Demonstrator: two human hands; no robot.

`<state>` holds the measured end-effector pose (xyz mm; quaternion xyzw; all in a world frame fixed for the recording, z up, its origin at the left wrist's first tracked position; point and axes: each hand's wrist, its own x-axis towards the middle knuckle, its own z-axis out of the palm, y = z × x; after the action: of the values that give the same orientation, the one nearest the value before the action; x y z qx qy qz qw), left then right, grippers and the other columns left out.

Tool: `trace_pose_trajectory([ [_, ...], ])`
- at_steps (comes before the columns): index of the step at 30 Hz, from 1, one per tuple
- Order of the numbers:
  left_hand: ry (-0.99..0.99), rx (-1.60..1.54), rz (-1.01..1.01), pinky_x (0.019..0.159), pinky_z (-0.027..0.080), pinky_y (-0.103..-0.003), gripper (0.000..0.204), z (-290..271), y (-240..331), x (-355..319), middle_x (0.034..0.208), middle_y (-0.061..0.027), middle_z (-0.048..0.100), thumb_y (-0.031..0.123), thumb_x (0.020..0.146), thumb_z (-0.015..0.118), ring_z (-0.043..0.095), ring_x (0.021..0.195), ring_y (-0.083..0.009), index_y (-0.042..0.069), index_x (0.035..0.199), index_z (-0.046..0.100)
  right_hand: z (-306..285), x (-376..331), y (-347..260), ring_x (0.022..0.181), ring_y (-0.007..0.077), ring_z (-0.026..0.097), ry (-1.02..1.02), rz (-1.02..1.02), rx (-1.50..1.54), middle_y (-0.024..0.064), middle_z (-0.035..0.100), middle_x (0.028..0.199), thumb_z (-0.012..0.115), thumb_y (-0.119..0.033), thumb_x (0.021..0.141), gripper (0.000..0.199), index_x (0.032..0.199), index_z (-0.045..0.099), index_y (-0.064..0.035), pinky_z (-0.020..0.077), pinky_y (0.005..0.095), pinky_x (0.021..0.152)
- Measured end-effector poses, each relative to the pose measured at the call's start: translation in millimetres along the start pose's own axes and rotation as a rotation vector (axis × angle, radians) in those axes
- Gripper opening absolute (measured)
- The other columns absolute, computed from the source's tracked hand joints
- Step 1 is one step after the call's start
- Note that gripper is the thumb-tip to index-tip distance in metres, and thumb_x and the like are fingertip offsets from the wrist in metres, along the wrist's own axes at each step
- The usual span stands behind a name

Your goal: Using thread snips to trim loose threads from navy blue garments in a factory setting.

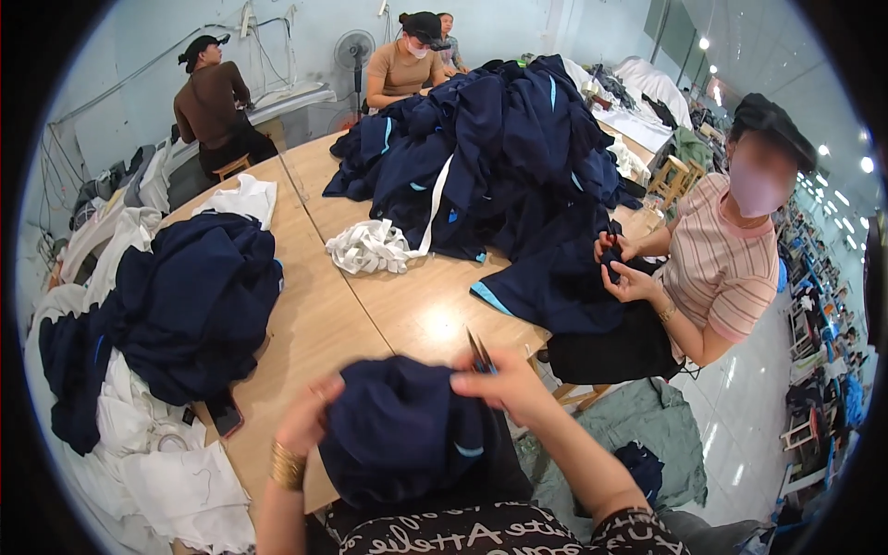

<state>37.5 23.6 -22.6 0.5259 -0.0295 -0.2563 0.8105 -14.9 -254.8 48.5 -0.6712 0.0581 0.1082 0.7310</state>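
In front of my body I hold a bunched navy blue garment (393, 425) with a small light-blue strip on it. My left hand (310, 413) is closed on its left edge, and a gold bracelet is on that wrist. Closed at the garment's upper right edge, my right hand (504, 387) also grips a pair of thread snips (478, 351), with dark pointed blades facing away from me. The bulk of the garment hangs over my lap at the table's edge. Which part of it each finger pinches is too small to tell.
A large navy garment pile (481, 139) covers the far table (314, 296), beside a white tape bundle (375, 247). Left lie another navy heap (199, 296), white cloth (185, 490) and a phone (225, 413). At right a co-worker (721, 250) handles navy cloth.
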Motion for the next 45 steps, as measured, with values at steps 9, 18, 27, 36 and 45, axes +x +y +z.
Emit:
trace_pose_trajectory([
  [9, 0.745, 1.556, 1.749, 0.104, 0.026, -0.034, 0.044, 33.2, 193.7, -59.3, 0.132, -0.0168, 0.041, 0.009, 0.087, 0.039, 0.039, 0.123, -0.0257, -0.005, 0.129, 0.036, 38.3, 20.0, -127.4, 0.058, 0.0, 0.04, -0.058, -0.743, -0.086, -0.0051, 0.051, 0.07, 0.069, -0.018, 0.076, 0.023, 0.092, 0.059, -0.0053, 0.0285, 0.0162, 0.048],
  [18, 0.474, 0.598, 0.624, 0.095, 0.036, -0.028, 0.034, 24.0, 71.9, 0.4, 0.115, -0.0099, 0.053, 0.019, 0.089, 0.051, 0.049, 0.104, -0.0174, -0.006, 0.113, 0.051, -11.7, 72.8, -3.3, 0.069, 0.0213, 0.057, 0.323, -0.65, -0.631, 0.01, 0.06, 0.076, 0.06, -0.025, 0.081, 0.025, 0.087, 0.059, -0.0013, 0.043, 0.0329, 0.065],
  [27, 0.098, 0.428, 0.277, 0.101, 0.025, -0.028, 0.046, 103.2, -41.3, -13.6, 0.131, -0.013, 0.042, 0.001, 0.083, 0.049, 0.038, 0.121, -0.0212, -0.005, 0.127, 0.039, 26.0, 42.0, 44.6, 0.079, 0.036, 0.061, 0.085, -0.424, -0.576, 0.0207, 0.063, 0.084, 0.065, -0.037, 0.071, 0.05, 0.102, 0.058, 0.0022, 0.0481, 0.0382, 0.071],
  [36, -0.026, 0.805, 0.45, 0.09, 0.04, -0.031, 0.043, 82.8, -30.9, -4.8, 0.126, -0.014, 0.046, 0.008, 0.084, 0.056, 0.051, 0.105, -0.0233, -0.002, 0.124, 0.044, 23.3, 51.4, 64.8, 0.085, 0.0289, 0.059, 0.097, -0.386, -0.298, 0.0197, 0.061, 0.092, 0.067, -0.027, 0.068, 0.048, 0.103, 0.053, 0.0041, 0.0458, 0.0329, 0.075],
  [45, 0.16, 1.321, 0.546, 0.089, 0.04, -0.035, 0.037, 14.6, -40.3, 26.9, 0.116, -0.023, 0.052, -0.003, 0.078, 0.049, 0.052, 0.099, -0.0356, -0.009, 0.115, 0.045, 36.6, 16.0, -0.3, 0.08, 0.0217, 0.056, -0.035, -0.658, -0.139, 0.0144, 0.059, 0.087, 0.069, -0.014, 0.065, 0.045, 0.102, 0.051, 0.0047, 0.0436, 0.0293, 0.072],
])
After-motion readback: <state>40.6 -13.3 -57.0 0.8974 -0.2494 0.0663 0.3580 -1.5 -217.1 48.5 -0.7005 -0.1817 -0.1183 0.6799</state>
